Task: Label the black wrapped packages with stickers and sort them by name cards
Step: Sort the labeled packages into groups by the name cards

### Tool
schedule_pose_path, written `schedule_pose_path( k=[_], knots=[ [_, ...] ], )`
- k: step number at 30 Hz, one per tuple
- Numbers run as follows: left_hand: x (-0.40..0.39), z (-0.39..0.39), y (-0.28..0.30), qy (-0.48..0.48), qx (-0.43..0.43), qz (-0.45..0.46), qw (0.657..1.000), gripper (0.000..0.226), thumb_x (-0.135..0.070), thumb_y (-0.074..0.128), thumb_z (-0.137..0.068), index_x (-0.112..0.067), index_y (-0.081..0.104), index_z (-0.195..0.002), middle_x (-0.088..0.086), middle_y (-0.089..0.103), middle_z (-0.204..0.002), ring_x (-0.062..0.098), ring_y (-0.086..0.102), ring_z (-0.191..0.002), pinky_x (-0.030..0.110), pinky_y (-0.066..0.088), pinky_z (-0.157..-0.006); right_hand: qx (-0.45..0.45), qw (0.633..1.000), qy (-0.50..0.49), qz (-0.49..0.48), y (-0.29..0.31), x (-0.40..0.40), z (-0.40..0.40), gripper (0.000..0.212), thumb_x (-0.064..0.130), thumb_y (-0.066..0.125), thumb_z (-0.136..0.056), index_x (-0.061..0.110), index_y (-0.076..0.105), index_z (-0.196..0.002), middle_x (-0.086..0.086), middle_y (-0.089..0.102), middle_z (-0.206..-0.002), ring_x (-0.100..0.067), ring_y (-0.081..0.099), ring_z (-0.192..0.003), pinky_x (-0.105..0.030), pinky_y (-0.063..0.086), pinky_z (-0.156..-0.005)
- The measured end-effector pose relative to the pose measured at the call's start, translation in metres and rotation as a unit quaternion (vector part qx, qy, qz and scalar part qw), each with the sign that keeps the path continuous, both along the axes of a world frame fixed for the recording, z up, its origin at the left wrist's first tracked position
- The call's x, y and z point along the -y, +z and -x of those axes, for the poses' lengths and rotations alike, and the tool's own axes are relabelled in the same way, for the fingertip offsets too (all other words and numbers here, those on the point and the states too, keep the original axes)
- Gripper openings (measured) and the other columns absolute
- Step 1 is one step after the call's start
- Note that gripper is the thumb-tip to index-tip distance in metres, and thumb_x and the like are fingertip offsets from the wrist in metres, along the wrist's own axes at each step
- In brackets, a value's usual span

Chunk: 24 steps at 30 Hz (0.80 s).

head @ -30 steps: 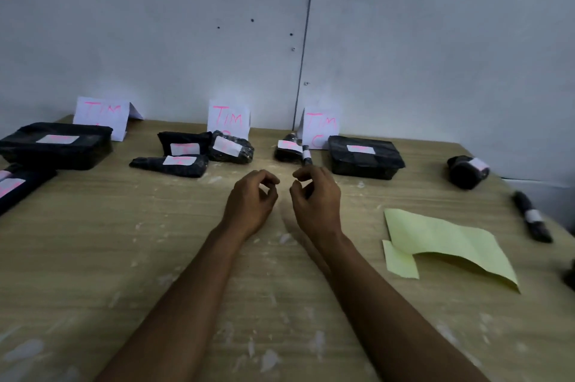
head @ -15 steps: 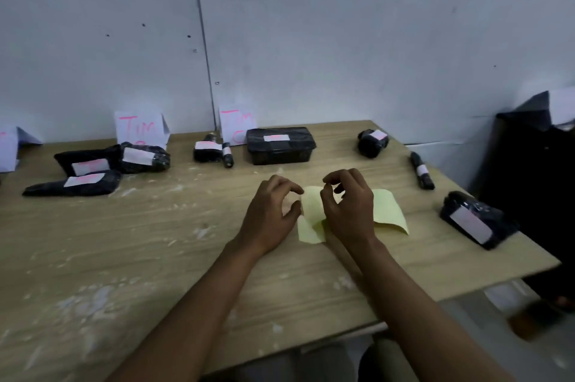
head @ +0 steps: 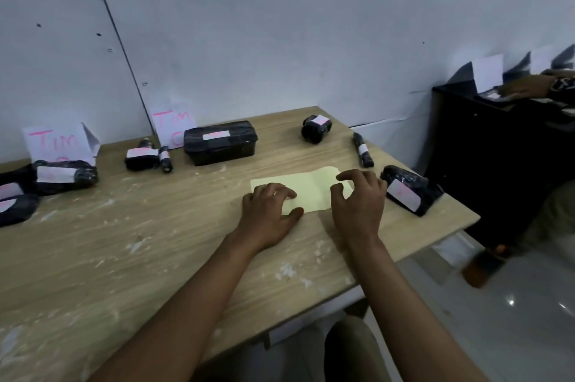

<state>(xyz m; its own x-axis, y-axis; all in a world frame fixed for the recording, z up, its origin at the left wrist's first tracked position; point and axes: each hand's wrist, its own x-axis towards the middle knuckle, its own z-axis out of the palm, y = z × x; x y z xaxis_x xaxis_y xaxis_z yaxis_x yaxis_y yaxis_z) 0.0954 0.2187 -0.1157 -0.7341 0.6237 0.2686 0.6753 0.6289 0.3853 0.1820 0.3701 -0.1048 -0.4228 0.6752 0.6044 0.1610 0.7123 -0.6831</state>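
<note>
A pale yellow sticker sheet (head: 311,192) lies flat on the wooden table (head: 124,241). My left hand (head: 269,210) presses on its left end with the fingers on top and the thumb at the near edge. My right hand (head: 359,198) arches over its right end, fingers curved, thumb and forefinger apart near the corner. Black wrapped packages carry white stickers: a box (head: 221,142), a small bundle (head: 141,157) and a thin roll (head: 165,159) stand by a "Tim" name card (head: 172,126). Two more (head: 63,176) lie by another card (head: 57,143).
Three labelled packages lie apart at the right: a round one (head: 315,129), a thin roll (head: 362,154) and a bigger one (head: 410,190) close to my right hand and the table's right edge. A black cabinet (head: 482,148) with papers stands beyond that edge.
My view has swung right. Both hands moved from the bare tabletop onto the yellow sheet, which now lies flat; the left hand presses it and the right hand has shifted to its right end.
</note>
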Motion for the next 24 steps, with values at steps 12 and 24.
schedule_pose_path(
  k=[12,24],
  knots=[
    [-0.025,-0.006,0.002,0.004,0.013,0.002,1.0,0.045,-0.052,0.048,-0.095,-0.033,0.051,-0.135,-0.007,0.04,-0.149,0.015,0.027,-0.14,0.037,0.017,-0.111,0.113,0.98,-0.159,0.03,0.012,-0.029,-0.028,0.057,0.025,0.07,-0.071,0.026,0.055,-0.126,-0.002,0.03,-0.151,-0.032,0.017,-0.139,-0.051,0.014,-0.105],
    [-0.019,-0.016,0.001,0.005,-0.011,-0.015,1.0,0.042,-0.045,0.054,-0.094,-0.027,0.057,-0.132,-0.003,0.047,-0.145,0.018,0.036,-0.137,0.037,0.024,-0.108,0.098,0.951,-0.211,0.204,0.008,-0.046,-0.028,0.082,0.039,0.076,-0.073,0.03,0.035,-0.144,-0.008,0.01,-0.159,-0.036,0.024,-0.14,-0.051,0.021,-0.11]
  ],
)
